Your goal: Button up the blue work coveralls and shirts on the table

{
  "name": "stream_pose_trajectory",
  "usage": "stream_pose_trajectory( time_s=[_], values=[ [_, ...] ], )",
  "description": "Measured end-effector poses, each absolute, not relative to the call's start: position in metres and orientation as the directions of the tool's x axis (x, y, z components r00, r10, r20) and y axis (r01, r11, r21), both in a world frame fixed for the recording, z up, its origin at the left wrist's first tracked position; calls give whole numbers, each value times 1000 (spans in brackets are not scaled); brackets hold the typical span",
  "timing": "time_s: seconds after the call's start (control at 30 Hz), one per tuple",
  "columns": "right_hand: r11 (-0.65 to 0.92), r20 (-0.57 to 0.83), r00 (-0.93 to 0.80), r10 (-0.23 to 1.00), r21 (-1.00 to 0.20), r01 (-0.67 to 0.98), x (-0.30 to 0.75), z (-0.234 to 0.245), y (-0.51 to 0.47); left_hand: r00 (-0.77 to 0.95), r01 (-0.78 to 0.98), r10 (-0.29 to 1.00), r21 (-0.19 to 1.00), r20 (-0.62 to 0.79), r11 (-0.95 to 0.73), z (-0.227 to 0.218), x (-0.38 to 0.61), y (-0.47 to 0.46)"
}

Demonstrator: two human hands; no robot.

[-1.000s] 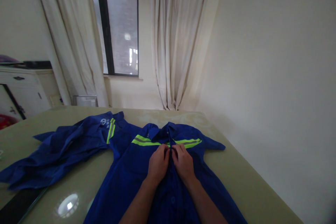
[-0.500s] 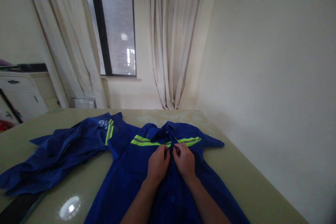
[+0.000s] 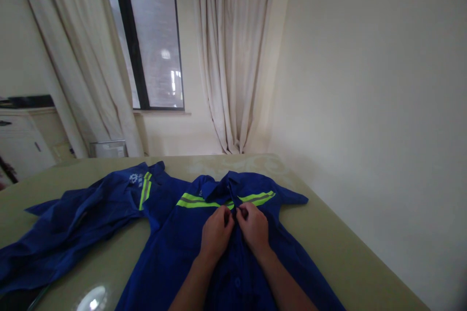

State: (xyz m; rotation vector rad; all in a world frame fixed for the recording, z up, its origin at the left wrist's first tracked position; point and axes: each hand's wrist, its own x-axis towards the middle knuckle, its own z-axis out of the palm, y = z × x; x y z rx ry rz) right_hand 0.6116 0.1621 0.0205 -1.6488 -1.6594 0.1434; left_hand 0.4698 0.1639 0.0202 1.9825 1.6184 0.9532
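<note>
A blue work shirt (image 3: 175, 252) with yellow-green and grey reflective bands lies front up, its collar at the far end. Both hands meet at its front placket, level with the chest band. My left hand (image 3: 216, 233) is closed, fingertips pinching the placket edge from the left. Pressed close on the other side, my right hand (image 3: 253, 227) pinches the placket cloth between thumb and fingers. Whatever small part sits between the fingertips is hidden. Lower on the placket a button (image 3: 237, 282) shows.
Another blue garment (image 3: 91, 214) with a white gear logo lies crumpled at the left, against the shirt's side. Under both is a glossy greenish table (image 3: 328, 243). A wall (image 3: 365, 107) borders its right side. Behind are curtains (image 3: 237, 58), a window (image 3: 155, 34) and a white cabinet (image 3: 22, 141).
The camera view has shifted slightly, so the scene sits a little farther left. Both hands stay at the placket with their fingertips still pinched together.
</note>
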Motion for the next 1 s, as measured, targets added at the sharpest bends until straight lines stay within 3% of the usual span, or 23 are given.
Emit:
stream_pose_trajectory(
  time_s=[0.1, 0.33, 0.47, 0.67, 0.83, 1.0],
  values=[
    [62, 382, 227, 896, -613, 787, 613, 20, 163, 91, 684, 963, 687, 252, -245, 19, 470, 165],
    [245, 388, 70, 919, -701, 670, 618, 15, 167, 73, 683, 966, 693, 248, -229, 18, 470, 165],
    [259, 360, 63, 931, -772, 581, 621, 12, 168, 101, 668, 957, 694, 273, -269, 17, 469, 166],
    [277, 383, 62, 921, -762, 586, 620, 7, 170, 158, 716, 941, 621, 300, -318, 15, 470, 167],
    [354, 402, 39, 915, -845, 401, 623, 7, 172, 146, 714, 949, 633, 280, -297, 15, 470, 165],
    [366, 405, 90, 910, -886, 285, 629, 10, 176, 147, 725, 886, 562, 440, -399, 19, 471, 163]
  ],
)
